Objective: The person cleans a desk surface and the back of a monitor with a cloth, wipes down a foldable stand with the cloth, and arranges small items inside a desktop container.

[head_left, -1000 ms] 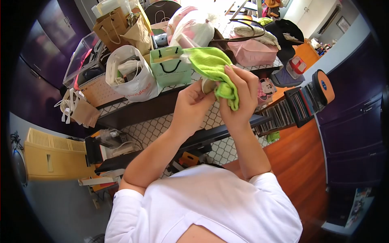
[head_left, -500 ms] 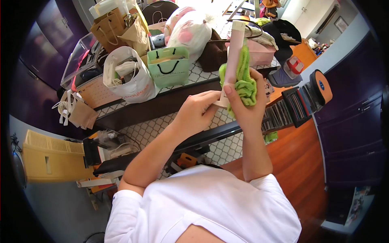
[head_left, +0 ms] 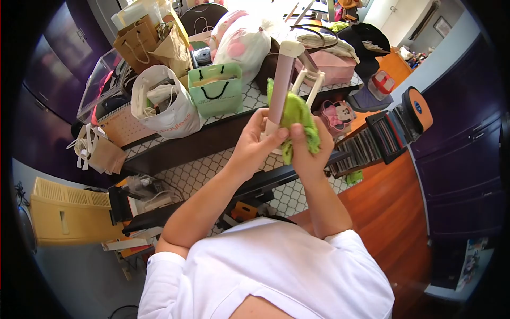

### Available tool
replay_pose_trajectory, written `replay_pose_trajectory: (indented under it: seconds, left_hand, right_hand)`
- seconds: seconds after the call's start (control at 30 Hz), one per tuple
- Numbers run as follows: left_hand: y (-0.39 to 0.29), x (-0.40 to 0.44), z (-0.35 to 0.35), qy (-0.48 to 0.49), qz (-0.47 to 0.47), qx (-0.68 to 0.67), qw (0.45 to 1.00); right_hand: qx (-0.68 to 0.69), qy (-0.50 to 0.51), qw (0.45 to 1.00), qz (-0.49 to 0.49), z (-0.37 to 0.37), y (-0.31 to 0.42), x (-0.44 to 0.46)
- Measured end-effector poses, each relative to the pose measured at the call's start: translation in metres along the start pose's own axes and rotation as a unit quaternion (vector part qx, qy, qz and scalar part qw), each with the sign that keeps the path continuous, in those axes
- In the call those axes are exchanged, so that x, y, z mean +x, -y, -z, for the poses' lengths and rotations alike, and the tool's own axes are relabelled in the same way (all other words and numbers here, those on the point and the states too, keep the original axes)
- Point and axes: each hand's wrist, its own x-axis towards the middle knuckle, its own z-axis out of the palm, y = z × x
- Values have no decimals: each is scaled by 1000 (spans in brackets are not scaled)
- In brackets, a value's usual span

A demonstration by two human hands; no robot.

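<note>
In front of me, held up, is a pale pink and white jointed object (head_left: 282,87); it has a long flat bar, a rounded white joint on top and white struts behind. Its exact kind I cannot tell. My left hand (head_left: 254,139) is closed round the lower end of the bar. A fuzzy lime-green cleaning cloth (head_left: 298,119) lies bunched against the object's right side. My right hand (head_left: 312,151) grips this cloth, its thumb close to my left thumb. The object's base is mostly hidden behind my hands.
Bags crowd the table (head_left: 164,146) ahead: a white bag (head_left: 172,114), a mint-green gift bag (head_left: 215,93) and a tied plastic bag (head_left: 245,48). At right stand a rack of disc cases (head_left: 364,151) and a Minnie Mouse item (head_left: 338,116). A yellowish cabinet (head_left: 74,212) stands left.
The pink and white object has moved left and turned, so its joint and struts now show. My left hand has shifted up onto the bar; the right hand and cloth have moved left and down.
</note>
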Motion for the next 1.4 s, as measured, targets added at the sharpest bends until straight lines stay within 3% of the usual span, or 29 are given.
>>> replay_pose_trajectory:
  seconds: [0.07, 0.3, 0.47, 0.53, 0.6, 0.73, 0.77, 0.87, 0.97, 1.03, 1.07, 1.13, 1.2, 1.27, 1.3, 1.4]
  left_hand:
    - [-2, 1, -4, -25, 7, -26, 999]
    - [-2, 0, 8, 20, 0, -137, 990]
    - [-6, -1, 8, 101, 27, -141, 984]
    - [0, -1, 6, 126, 69, -127, 982]
    - [3, -2, 4, 110, 83, -206, 969]
    - [-2, -5, 5, 131, 139, -224, 956]
    - [-1, -4, 9, 148, 162, -249, 943]
    - [4, -4, 22, 180, 198, -296, 917]
    - [4, -4, 29, 217, 190, -329, 899]
    - [2, -1, 32, 216, 162, -213, 939]
    - [0, 0, 33, 215, 146, -153, 953]
    - [-6, 0, 31, 115, 160, -4, 980]
    - [-3, 6, 40, 113, 128, 68, 983]
    - [-3, 8, 45, 94, 131, 89, 983]
    - [-1, 10, 47, 86, 119, 110, 983]
    - [-1, 15, 43, 87, 78, 157, 981]
  right_hand:
    - [89, -87, 991, -41, 0, 5, -3]
    - [215, -345, 913, -32, 33, -3, 29]
    - [286, -170, 919, -209, 19, -11, 27]
    - [314, -152, 911, -219, 5, -5, 28]
    - [362, -94, 890, -261, 5, -3, 25]
    - [362, -105, 903, -204, 2, -14, 20]
    - [292, -138, 926, -194, 2, -14, 18]
    - [201, -113, 961, -150, 8, -2, 20]
    - [247, -80, 952, -160, 17, 3, 27]
    - [245, -33, 956, -155, 25, -3, 28]
    - [220, 12, 970, -105, 29, -3, 30]
    - [174, 90, 980, -46, 39, -1, 39]
    - [134, 154, 979, -24, 55, -6, 47]
    - [65, -134, 982, -113, 55, -10, 48]
    - [131, -152, 967, -160, 64, -8, 63]
    - [74, 0, 991, -114, 85, 6, 82]
